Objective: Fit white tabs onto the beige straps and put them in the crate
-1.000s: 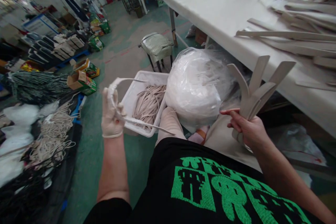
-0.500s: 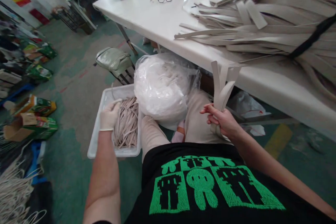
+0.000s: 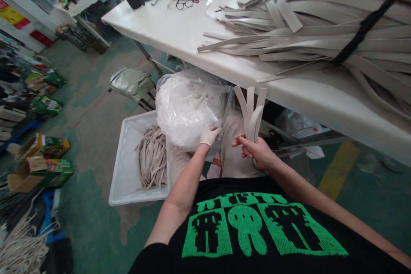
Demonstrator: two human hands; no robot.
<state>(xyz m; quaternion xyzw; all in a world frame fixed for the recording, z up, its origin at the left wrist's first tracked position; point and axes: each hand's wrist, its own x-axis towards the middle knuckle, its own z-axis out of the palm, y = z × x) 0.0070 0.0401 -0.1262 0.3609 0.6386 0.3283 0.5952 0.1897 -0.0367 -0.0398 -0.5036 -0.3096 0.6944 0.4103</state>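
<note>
My right hand [image 3: 257, 150] is closed around several flat beige straps [image 3: 251, 113], whose ends fan out upward. In a pale glove, my left hand [image 3: 210, 135] is at the lower right side of a clear plastic bag [image 3: 180, 113] of whitish material, between it and the right hand. Its fingers are curled, and what they hold, if anything, is hidden. Left of the bag, a white plastic bin [image 3: 123, 167] contains a heap of thin beige strips [image 3: 152, 158].
A white table [image 3: 160, 25] runs across the top, with a large bundle of beige straps [image 3: 298, 38] tied by a black band. Eyeglasses [image 3: 184, 4] lie on it. A green-covered stool [image 3: 131, 82] stands behind the bin, and opened cartons [image 3: 40, 171] sit at left.
My left hand has moved right, from over the bin to the bag's lower right side. My right hand has shifted slightly left, still holding the straps. The view has turned a little.
</note>
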